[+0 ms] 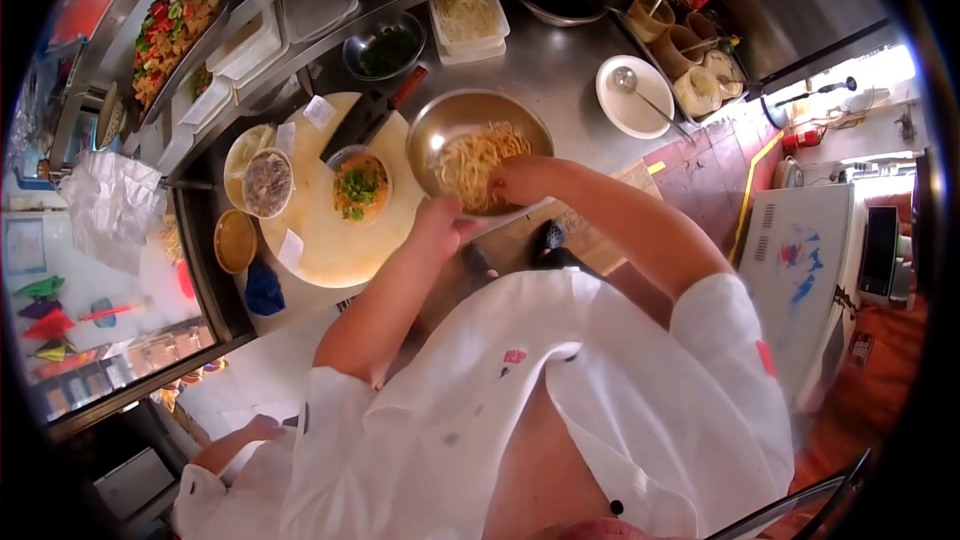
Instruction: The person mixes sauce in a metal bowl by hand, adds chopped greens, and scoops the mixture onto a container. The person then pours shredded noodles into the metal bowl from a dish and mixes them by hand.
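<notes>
A wide metal bowl [430,130] holds a heap of noodles [478,162]. My right hand [520,180] reaches over the bowl's right side, its curled fingers down at the noodles. At the bowl's lower left rim is my left hand [442,224], its fingers bent together; what they hold, if anything, is hidden. Left of the bowl, on a round board [330,258], stands a container of orange food topped with chopped greens [362,186]. Above it lies a cleaver [358,126] with a brown handle.
Bowls and tubs line the back, one with pale shreds [466,18]. A white bowl with a ladle [634,98] stands right, near seasoning pots [697,90]. A blue cloth [264,288] hangs lower left. Another person's arm [236,442] shows at bottom left.
</notes>
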Demonstrator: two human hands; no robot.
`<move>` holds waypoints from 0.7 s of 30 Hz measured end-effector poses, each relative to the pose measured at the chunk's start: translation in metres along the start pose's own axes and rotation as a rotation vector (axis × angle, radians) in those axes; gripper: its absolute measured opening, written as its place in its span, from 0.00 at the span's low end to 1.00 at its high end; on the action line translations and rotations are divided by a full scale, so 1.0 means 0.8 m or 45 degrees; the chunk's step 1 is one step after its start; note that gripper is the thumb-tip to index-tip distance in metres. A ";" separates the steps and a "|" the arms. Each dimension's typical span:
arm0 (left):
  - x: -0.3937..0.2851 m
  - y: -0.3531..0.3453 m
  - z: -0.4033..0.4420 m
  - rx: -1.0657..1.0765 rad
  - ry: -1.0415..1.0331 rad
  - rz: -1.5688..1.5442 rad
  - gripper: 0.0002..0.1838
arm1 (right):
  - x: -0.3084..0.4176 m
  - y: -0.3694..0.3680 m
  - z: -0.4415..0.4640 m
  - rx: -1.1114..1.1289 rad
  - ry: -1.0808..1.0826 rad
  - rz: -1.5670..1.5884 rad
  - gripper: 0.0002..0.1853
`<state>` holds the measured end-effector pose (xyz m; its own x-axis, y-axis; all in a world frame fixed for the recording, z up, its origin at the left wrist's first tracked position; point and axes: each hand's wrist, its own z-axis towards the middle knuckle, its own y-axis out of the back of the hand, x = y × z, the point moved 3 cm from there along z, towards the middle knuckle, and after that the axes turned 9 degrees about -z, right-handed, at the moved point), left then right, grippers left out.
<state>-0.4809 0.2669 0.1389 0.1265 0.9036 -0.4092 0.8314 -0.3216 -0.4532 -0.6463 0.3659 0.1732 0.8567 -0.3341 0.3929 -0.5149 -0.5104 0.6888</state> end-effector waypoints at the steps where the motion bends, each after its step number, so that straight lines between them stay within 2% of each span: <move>1: -0.004 -0.007 0.007 0.043 -0.029 -0.015 0.24 | -0.001 0.001 0.008 -0.082 -0.007 0.111 0.16; 3: -0.011 -0.027 0.024 0.151 -0.090 -0.028 0.26 | -0.019 0.004 0.027 -0.271 -0.033 0.331 0.16; 4: -0.003 -0.018 0.023 -0.013 -0.116 0.118 0.29 | -0.029 0.012 0.027 -0.434 -0.144 0.342 0.17; 7: 0.019 -0.003 -0.025 0.060 0.024 0.030 0.28 | -0.017 0.014 -0.011 -0.739 -0.028 -0.133 0.17; 8: 0.025 0.008 -0.014 0.101 0.025 0.030 0.25 | -0.018 -0.009 -0.007 -0.900 0.035 -0.133 0.18; 11: 0.017 -0.014 0.032 -0.066 0.077 -0.124 0.22 | -0.011 0.001 0.003 -0.056 -0.054 0.193 0.22; 12: 0.005 -0.040 0.029 0.095 0.147 -0.182 0.19 | -0.021 0.005 0.010 -0.138 -0.121 0.243 0.24; 14: 0.016 -0.035 0.032 0.042 -0.031 -0.062 0.17 | -0.042 0.012 0.023 -0.314 -0.257 0.340 0.29; 15: 0.021 -0.031 0.033 0.024 -0.127 -0.005 0.17 | -0.045 0.019 0.016 -0.563 -0.264 0.088 0.27; 17: 0.032 -0.016 0.026 0.135 -0.044 -0.072 0.19 | -0.029 0.008 -0.009 -1.037 -0.271 -0.418 0.22; 19: 0.042 -0.009 0.018 0.159 0.095 -0.206 0.21 | -0.019 -0.005 -0.008 -0.802 -0.336 -0.212 0.19; 20: 0.037 -0.014 0.032 -0.024 0.098 -0.033 0.22 | -0.025 -0.005 0.000 -0.417 -0.235 -0.063 0.19; 21: 0.026 -0.032 0.039 0.044 0.194 -0.220 0.21 | -0.027 0.003 0.005 -0.054 -0.138 0.073 0.18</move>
<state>-0.5165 0.2851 0.1174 0.0660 0.9776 -0.1999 0.8293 -0.1652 -0.5338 -0.6662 0.3685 0.1641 0.8164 -0.4469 0.3657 -0.5594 -0.4550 0.6928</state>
